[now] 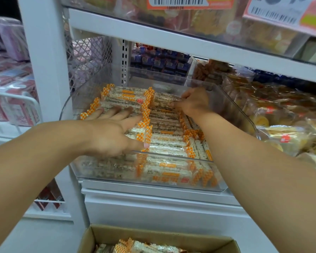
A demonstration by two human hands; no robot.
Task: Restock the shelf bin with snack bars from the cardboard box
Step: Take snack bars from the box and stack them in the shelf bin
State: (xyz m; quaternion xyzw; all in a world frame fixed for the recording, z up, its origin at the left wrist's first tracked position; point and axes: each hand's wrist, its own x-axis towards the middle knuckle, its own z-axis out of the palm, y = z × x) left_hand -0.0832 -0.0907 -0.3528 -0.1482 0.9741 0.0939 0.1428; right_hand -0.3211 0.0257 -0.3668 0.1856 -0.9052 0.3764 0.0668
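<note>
Left hand (107, 134) flat, fingers straight, pressing snack bars (164, 141) in bin (241, 115); right hand (193, 103) pinching bar at back. Keep rows level, wrappers uncrushed.

Retail shop, snack aisle. White metal shelving (153, 36) with barcode price tags (179, 1) at 12 o'clock, clear bin (171, 183) of wrapped snack bars (164, 143) at centre, packaged goods (285, 132) at 3 o'clock, restock carton (159, 236) at 6 o'clock.

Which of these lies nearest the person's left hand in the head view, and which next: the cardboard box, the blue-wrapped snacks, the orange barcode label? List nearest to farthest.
From the left hand:
1. Blue-wrapped snacks, behind the bin, on the same shelf.
2. Cardboard box, on the floor below.
3. Orange barcode label, on the shelf above.
</note>
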